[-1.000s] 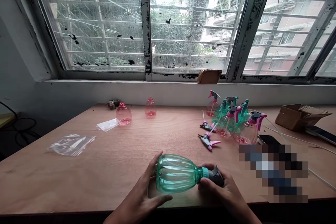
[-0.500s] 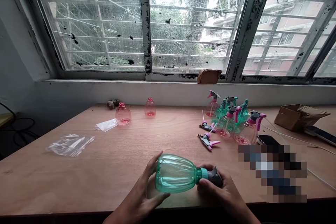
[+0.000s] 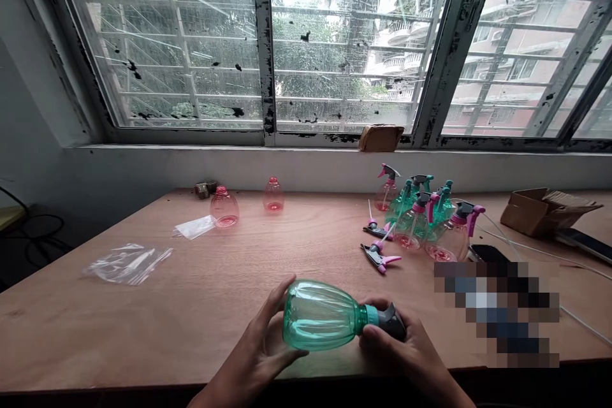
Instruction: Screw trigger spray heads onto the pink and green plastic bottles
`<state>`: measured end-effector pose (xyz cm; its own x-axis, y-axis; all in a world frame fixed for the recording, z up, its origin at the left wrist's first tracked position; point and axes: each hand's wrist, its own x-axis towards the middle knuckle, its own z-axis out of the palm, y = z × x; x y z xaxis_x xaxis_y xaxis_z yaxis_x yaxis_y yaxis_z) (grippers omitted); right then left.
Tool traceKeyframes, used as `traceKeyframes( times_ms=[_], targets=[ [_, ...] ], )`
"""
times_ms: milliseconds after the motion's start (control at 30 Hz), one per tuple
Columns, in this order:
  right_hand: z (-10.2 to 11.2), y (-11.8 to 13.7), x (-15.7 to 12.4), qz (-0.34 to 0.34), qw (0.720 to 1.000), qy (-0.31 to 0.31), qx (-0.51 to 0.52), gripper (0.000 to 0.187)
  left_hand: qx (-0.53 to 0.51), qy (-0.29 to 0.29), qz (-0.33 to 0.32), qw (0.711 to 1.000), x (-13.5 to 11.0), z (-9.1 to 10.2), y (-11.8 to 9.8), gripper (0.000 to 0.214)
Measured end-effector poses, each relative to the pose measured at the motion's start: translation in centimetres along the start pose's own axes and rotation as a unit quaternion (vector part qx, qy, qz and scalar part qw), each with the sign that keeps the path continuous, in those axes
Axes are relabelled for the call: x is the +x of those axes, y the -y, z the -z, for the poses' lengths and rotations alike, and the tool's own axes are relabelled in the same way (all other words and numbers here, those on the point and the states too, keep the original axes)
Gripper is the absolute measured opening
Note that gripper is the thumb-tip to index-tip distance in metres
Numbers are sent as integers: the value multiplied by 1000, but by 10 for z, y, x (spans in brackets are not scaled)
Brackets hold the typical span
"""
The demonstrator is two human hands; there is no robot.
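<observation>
A clear green spray bottle (image 3: 325, 315) lies sideways between my hands above the front of the table, its base toward the left. My left hand (image 3: 262, 338) cups that base, with the thumb below and the fingers behind and above. My right hand (image 3: 396, 338) is closed around the dark grey spray head and the turquoise collar at the neck; part of the head is hidden by the fingers. Beyond them lie two loose pink-and-black spray heads (image 3: 380, 258) with thin tubes.
Several green and pink spray bottles (image 3: 447, 242) stand at the right rear. Two headless pink bottles (image 3: 224, 209) stand at the back left, near a white packet (image 3: 195, 227) and a clear plastic bag (image 3: 129, 264). An open cardboard box (image 3: 535, 217) and a cable are at far right.
</observation>
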<state>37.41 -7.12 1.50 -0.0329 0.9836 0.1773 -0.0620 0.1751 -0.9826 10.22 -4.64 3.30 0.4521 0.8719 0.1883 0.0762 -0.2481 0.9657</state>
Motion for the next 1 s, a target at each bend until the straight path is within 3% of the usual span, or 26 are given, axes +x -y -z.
traceKeyframes(
  times_ms=[167, 833, 1000],
  targets=[
    [1, 0, -1, -2, 1000, 4, 7, 40, -5, 13, 37, 999, -1, 2, -2, 102],
    [4, -3, 0, 7, 1000, -4, -20, 41, -32, 15, 32, 999, -1, 3, -8, 86],
    [3, 0, -1, 2, 1000, -12, -13, 45, -65, 20, -3, 998, -1, -3, -5, 78]
  ],
)
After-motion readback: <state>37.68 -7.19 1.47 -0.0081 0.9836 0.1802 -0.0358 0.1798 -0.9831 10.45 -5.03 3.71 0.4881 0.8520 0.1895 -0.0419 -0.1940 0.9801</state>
